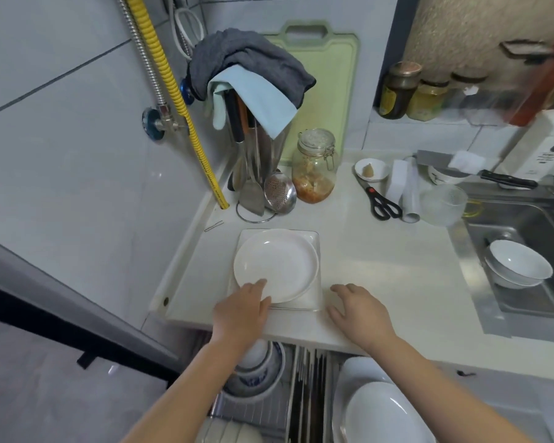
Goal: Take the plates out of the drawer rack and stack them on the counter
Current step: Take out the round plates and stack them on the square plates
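Left hand (242, 310): fingers lie over the near-left rim of the round plate (277, 263), thumb side hidden, so whether it pinches or only rests I cannot tell. Right hand (359, 310): fingers spread and relaxed, holding nothing, low over the counter (397, 266) just right of the stack.

Nearest, below the counter edge: drawer rack (307, 394) open, large white plates (378, 410) on edge at right, patterned bowls (256, 369) at left.

Further: round plate sits on a square plate (314, 298), slightly off-centre.

Judgement: glazed ceramic, stiff, slick, chip-prone, moderately heavy. Take racked plates by the upper rim, thumb opposite fingers; lift straight up; set down flat.

Far: glass jar (314, 166), scissors (381, 203), sink (525, 225).
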The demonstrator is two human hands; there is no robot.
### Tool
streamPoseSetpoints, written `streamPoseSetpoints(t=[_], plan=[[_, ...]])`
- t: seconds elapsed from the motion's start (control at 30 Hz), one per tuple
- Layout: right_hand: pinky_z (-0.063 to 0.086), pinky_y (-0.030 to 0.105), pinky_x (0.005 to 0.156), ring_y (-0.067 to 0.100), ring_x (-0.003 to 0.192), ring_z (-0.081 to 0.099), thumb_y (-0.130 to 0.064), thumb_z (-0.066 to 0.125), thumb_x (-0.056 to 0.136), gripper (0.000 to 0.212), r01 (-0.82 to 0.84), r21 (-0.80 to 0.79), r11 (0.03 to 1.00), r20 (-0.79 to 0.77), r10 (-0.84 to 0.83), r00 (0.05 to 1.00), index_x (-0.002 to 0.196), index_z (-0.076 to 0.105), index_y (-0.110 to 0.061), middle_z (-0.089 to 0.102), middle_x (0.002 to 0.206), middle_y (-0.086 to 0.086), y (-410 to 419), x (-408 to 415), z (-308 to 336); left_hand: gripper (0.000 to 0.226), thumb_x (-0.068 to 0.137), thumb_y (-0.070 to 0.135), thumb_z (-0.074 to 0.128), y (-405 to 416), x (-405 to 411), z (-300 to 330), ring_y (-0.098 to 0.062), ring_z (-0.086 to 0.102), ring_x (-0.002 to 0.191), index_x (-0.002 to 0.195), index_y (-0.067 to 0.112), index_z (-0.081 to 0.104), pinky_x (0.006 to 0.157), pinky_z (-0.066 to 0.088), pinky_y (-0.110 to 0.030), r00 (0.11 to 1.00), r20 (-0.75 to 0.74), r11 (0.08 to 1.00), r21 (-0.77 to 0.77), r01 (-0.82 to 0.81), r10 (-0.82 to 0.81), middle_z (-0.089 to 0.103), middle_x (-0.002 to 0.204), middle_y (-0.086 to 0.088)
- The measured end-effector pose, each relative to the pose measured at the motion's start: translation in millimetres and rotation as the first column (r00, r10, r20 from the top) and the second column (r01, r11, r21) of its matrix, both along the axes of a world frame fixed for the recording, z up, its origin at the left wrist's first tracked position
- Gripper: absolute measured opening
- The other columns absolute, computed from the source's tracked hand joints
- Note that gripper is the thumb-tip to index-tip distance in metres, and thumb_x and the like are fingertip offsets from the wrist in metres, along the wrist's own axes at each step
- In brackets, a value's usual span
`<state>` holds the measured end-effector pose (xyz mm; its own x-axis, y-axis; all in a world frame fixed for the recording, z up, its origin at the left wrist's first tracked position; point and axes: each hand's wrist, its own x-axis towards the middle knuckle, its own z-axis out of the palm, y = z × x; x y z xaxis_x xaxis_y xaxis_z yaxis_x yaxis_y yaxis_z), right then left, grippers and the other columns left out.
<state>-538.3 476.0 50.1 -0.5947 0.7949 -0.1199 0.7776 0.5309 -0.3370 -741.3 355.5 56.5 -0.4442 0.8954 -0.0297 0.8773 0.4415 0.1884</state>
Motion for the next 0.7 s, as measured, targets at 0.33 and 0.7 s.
streamPoseSetpoints(t=[0.33,0.7], plan=[[0.045,0.032,0.095,0.018,0.120,0.052,-0.042,0.044,0.092,0.044,0.065,-0.119,0.991,0.075,-0.056,0.996,0.132,0.050,-0.025,0.057,0.131,-0.006,-80,147,-46,0.040,0.095,0.052,0.031,-55,155,-61,-0.010,0.061,0.099,0.122,0.033,0.052,0.077,0.048,-0.028,0.935,0.212,0.955,-0.020,0.295,-0.284,0.061,0.111,0.012],[0.048,0.032,0.091,0.024,0.118,0.052,-0.036,0.045,0.092,0.048,0.276,-0.358,0.892,0.331,-0.155,0.931,0.137,0.041,-0.019,0.055,0.128,0.003,-111,239,-126,0.047,0.096,0.047,0.034,-61,226,-148,-0.021,0.057,0.111,0.137,0.025,0.040,0.085,0.051,-0.037,0.931,0.321,0.841,-0.445,0.308,-0.171,0.056,0.126,0.000]])
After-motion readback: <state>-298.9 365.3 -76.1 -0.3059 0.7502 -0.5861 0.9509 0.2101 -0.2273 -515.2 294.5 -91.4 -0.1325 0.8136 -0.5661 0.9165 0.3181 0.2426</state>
